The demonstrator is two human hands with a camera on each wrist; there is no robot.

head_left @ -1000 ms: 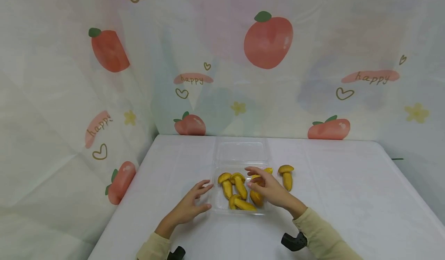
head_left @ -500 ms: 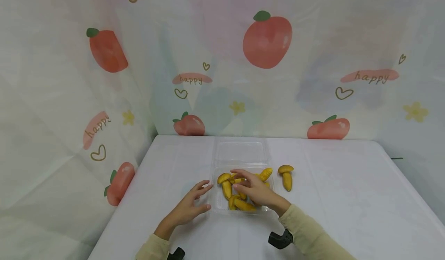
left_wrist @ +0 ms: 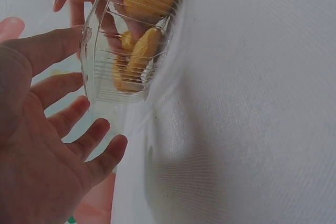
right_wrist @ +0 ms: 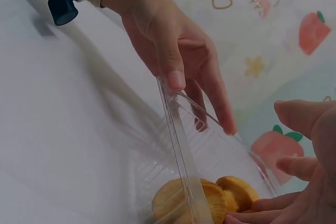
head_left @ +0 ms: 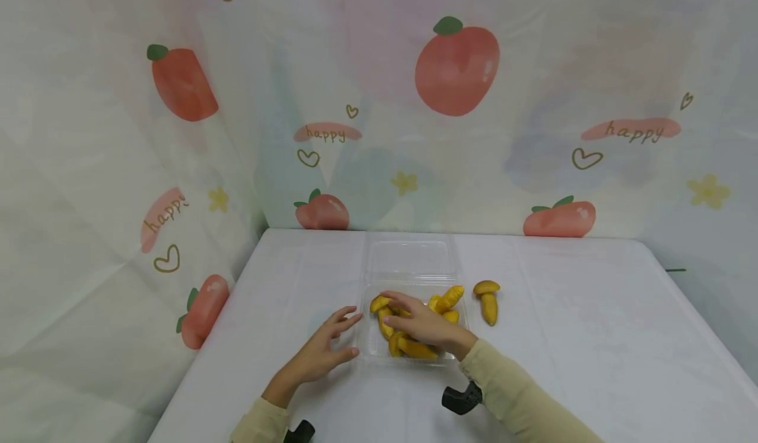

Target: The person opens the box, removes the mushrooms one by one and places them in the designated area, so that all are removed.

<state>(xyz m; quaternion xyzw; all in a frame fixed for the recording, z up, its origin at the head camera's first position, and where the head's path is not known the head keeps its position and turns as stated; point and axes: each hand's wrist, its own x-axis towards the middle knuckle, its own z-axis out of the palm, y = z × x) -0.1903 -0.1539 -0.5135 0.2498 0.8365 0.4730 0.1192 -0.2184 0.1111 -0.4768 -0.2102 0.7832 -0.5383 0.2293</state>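
Several yellow-brown mushrooms (head_left: 414, 349) lie in a clear plastic clamshell box (head_left: 364, 354), its lid (head_left: 411, 259) folded back. My right hand (head_left: 420, 324) is over the box with its fingers spread down among the mushrooms, covering some of them. In the right wrist view, its lower fingertips (right_wrist: 254, 205) are right at a mushroom (right_wrist: 239, 192). My left hand (head_left: 316, 354) stands at the box's left side, fingers extended and thumb apart, fingertips at the wall. It holds nothing. A ridged yellow piece (head_left: 453, 296) leans at the box's back right.
One mushroom (head_left: 488, 303) lies on the white tabletop (head_left: 562, 311) to the right of the box. A fabric backdrop (head_left: 379, 68) with printed fruit encloses the table at the back and left. A black device (head_left: 462, 398) sits at the right wrist.
My right hand has moved left across the box, uncovering the ridged yellow piece and covering mushrooms on the left. My left hand has stayed almost still.
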